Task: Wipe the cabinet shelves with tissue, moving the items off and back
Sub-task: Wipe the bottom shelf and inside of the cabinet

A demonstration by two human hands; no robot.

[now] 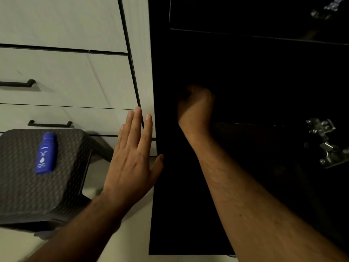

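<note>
The cabinet [245, 76] on the right is open and very dark inside, with a shelf edge [255, 124] faintly visible. My right hand [195, 106] reaches into it with curled fingers; the dark hides what they hold, and no tissue shows. My left hand [133, 157] lies flat with straight fingers against the cabinet's pale side panel [143, 72], thumb at the dark edge. A blue lotion bottle [46, 154] lies on its side on a dark woven stool [28, 186] at the lower left.
Pale drawer fronts with black handles [50, 124] fill the upper left. A metal door hinge [326, 142] sits at the cabinet's right side. Another shelf line [255, 35] runs higher up, with something shiny [324, 10] in the top right corner.
</note>
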